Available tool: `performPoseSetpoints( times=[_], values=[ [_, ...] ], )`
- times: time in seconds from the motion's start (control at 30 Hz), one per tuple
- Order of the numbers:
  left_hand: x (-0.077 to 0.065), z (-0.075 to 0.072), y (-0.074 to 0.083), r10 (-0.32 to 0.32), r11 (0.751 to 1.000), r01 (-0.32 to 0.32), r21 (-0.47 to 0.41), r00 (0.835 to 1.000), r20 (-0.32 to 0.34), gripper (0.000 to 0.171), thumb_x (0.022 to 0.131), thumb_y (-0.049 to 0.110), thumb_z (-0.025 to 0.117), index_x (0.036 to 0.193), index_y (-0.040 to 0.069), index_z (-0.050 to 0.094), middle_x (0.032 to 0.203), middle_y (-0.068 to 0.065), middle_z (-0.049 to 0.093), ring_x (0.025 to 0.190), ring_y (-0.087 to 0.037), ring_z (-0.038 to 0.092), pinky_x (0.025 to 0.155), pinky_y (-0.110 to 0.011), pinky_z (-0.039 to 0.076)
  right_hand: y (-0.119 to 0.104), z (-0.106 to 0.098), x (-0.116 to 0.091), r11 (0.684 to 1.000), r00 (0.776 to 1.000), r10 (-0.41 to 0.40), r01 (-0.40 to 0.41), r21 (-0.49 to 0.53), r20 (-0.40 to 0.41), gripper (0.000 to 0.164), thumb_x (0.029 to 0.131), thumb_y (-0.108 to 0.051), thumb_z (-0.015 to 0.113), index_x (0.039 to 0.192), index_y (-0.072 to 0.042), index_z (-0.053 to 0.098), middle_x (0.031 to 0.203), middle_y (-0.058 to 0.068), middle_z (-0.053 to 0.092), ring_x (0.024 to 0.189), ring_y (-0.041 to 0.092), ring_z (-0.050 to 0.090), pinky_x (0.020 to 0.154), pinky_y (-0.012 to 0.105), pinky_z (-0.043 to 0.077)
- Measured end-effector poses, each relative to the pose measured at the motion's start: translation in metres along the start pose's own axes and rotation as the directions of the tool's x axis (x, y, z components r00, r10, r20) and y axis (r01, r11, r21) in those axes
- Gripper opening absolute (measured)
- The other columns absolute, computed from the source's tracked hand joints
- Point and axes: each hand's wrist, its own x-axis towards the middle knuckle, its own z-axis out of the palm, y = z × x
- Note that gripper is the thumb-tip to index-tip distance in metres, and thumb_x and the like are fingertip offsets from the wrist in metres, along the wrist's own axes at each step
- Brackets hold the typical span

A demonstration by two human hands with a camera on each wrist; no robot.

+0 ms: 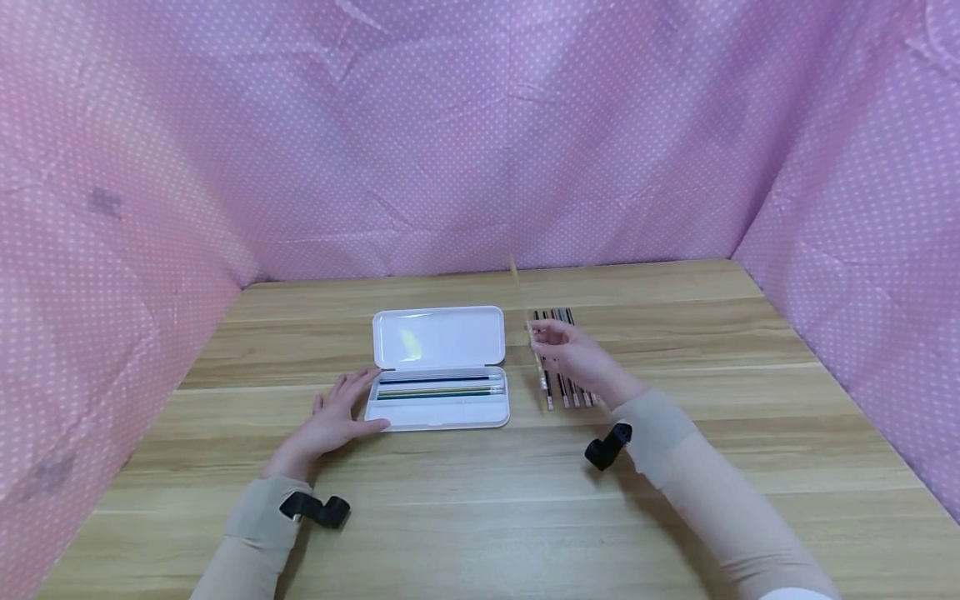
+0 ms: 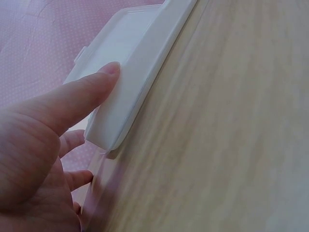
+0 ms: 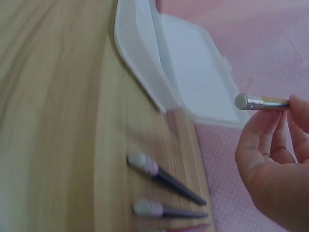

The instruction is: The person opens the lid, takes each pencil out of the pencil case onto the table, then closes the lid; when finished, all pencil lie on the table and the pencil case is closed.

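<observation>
A white pencil case [image 1: 435, 417] lies with its lid [image 1: 450, 337] folded back; several pencils [image 1: 438, 392] lie lengthwise inside. At its left end my left hand [image 1: 335, 419] rests with spread fingers, the thumb [image 2: 99, 87] touching the front wall. My right hand [image 1: 577, 357] pinches a light yellow pencil [image 1: 540, 370] between thumb and fingers, to the right of the case. In the right wrist view its white eraser end [image 3: 244, 101] and metal band point towards the case. Beneath and beside that hand, several dark pencils [image 1: 566, 392] lie in a row.
A wooden table [image 1: 480, 517] carries everything. Pink dotted cloth [image 1: 450, 150] hangs behind and along both sides. Each wrist wears a black camera mount [image 1: 607, 447] over a beige sleeve.
</observation>
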Motion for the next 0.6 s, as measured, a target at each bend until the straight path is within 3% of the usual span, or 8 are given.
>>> performPoseSetpoints(
  times=[0.23, 0.37, 0.43, 0.53, 0.6],
  values=[
    [-0.002, 0.0, 0.001, 0.005, 1.0, -0.005, -0.004, 1.0, -0.004, 0.087, 0.082, 0.042, 0.071, 0.151, 0.019, 0.023, 0.157, -0.022, 0.008, 0.141, -0.049, -0.009, 0.1, -0.073, -0.014, 0.006, -0.033, -0.002, 1.0, 1.0, 0.02, -0.019, 0.007, -0.023, 0.054, 0.098, -0.006, 0.046, 0.146, 0.003, 0.023, 0.116, 0.004, 0.044, 0.111, 0.016, 0.047, 0.112, 0.051, 0.027],
    [-0.002, 0.0, 0.001, 0.005, 1.0, -0.005, -0.002, 1.0, -0.005, 0.087, 0.082, 0.041, 0.071, 0.15, 0.019, 0.024, 0.157, -0.022, 0.008, 0.141, -0.049, -0.009, 0.1, -0.073, -0.014, 0.008, -0.051, -0.004, 0.998, 0.998, 0.062, -0.061, 0.033, -0.033, 0.058, 0.098, -0.007, 0.047, 0.147, 0.002, 0.018, 0.116, 0.0, 0.048, 0.127, 0.027, 0.042, 0.114, 0.049, 0.023],
    [-0.002, 0.001, 0.001, 0.007, 1.0, -0.007, 0.0, 1.0, -0.007, 0.086, 0.081, 0.042, 0.071, 0.15, 0.019, 0.024, 0.157, -0.022, 0.008, 0.141, -0.049, -0.009, 0.1, -0.073, -0.014, 0.009, -0.06, -0.005, 0.995, 0.996, 0.088, -0.087, 0.045, -0.029, 0.06, 0.098, -0.008, 0.046, 0.148, 0.002, 0.015, 0.112, -0.004, 0.052, 0.129, 0.026, 0.042, 0.115, 0.047, 0.022],
    [-0.002, 0.001, 0.001, 0.009, 1.0, -0.009, 0.007, 1.0, -0.013, 0.087, 0.081, 0.042, 0.072, 0.15, 0.019, 0.024, 0.156, -0.023, 0.01, 0.141, -0.05, -0.008, 0.099, -0.074, -0.013, 0.01, -0.069, -0.006, 0.991, 0.992, 0.121, -0.12, 0.054, -0.02, 0.06, 0.098, -0.008, 0.046, 0.148, 0.003, 0.014, 0.105, -0.007, 0.056, 0.118, 0.016, 0.053, 0.114, 0.042, 0.026],
    [-0.003, 0.002, 0.001, 0.007, 1.0, -0.007, 0.009, 1.0, -0.013, 0.087, 0.081, 0.043, 0.072, 0.15, 0.019, 0.024, 0.156, -0.023, 0.01, 0.14, -0.05, -0.008, 0.099, -0.074, -0.012, 0.011, -0.075, -0.008, 0.991, 0.991, 0.132, -0.131, 0.013, -0.018, 0.059, 0.098, -0.009, 0.046, 0.147, 0.005, 0.015, 0.104, -0.008, 0.057, 0.102, 0.007, 0.056, 0.109, 0.037, 0.035]
  ],
)
